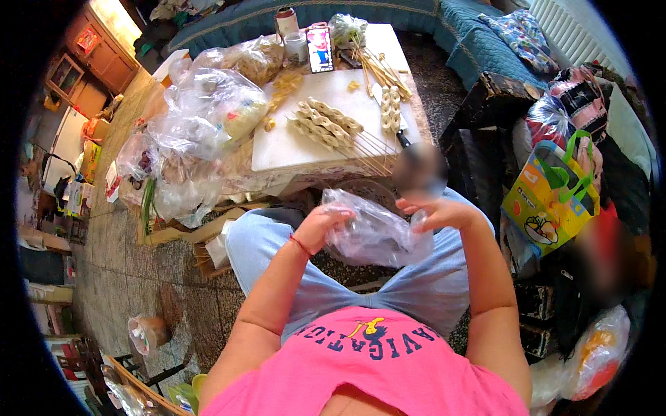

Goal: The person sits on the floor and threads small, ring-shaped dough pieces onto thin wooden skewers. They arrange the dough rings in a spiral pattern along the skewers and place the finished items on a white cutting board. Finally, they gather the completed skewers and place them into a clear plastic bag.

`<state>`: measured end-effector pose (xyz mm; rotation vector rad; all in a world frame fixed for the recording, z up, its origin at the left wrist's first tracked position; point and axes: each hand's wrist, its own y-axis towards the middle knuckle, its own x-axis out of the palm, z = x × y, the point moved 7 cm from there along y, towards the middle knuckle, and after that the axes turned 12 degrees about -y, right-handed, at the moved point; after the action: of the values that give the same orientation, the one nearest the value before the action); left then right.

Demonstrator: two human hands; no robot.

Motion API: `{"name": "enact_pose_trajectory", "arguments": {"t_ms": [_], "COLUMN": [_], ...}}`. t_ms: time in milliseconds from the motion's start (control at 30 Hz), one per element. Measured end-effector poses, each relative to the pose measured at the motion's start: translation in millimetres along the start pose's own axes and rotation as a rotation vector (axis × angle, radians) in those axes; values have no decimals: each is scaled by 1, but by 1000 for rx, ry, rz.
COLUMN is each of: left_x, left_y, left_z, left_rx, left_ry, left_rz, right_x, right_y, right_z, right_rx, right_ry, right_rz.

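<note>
Above my lap, a crumpled clear plastic bag [377, 234] stretches between my two hands. My left hand [327, 224] grips its left end, with a red cord around the wrist. At the opposite end, the fingers of my right hand [442, 214] hold the bag's edge. What the bag contains, if anything, I cannot tell. Just beyond my knees, a white cutting board [281, 151] lies on the table. Several skewers of pale spiral-cut food [325, 125] rest on it, sticks pointing towards me. Further right lie shorter skewered pieces [390, 109] and a knife with a black handle [402, 138].
Filled plastic bags [213, 104] crowd the table's left side. A phone [319, 49] with a lit screen stands at the back, near a glass jar [295, 48]. Bare wooden skewers [385, 70] lie at the far right. A yellow shopping bag [551, 195] stands to my right.
</note>
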<state>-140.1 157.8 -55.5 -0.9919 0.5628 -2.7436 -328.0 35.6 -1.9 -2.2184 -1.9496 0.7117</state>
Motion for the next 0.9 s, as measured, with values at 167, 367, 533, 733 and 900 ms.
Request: {"name": "enact_pose_trajectory", "arguments": {"t_ms": [167,367,533,733,900], "left_x": [21,2,15,15,20], "left_y": [-2,-6,-8,-16,-19], "left_z": [-2,7,6,5,8], "left_rx": [-48,-28,-87,-73,-50], "left_ry": [-268,-287,-343,-296,-316], "left_rz": [-129,-151,-295,-269,-307], "right_x": [-63,-55,-112,-133,-125], "right_y": [19,57,80,111,131], "right_z": [-22,-48,-2,25,5], "right_rx": [-336,-325,-325,657,796], "right_ry": [626,397,649,-701,-863], "right_rz": [198,-17,398,773,775]}}
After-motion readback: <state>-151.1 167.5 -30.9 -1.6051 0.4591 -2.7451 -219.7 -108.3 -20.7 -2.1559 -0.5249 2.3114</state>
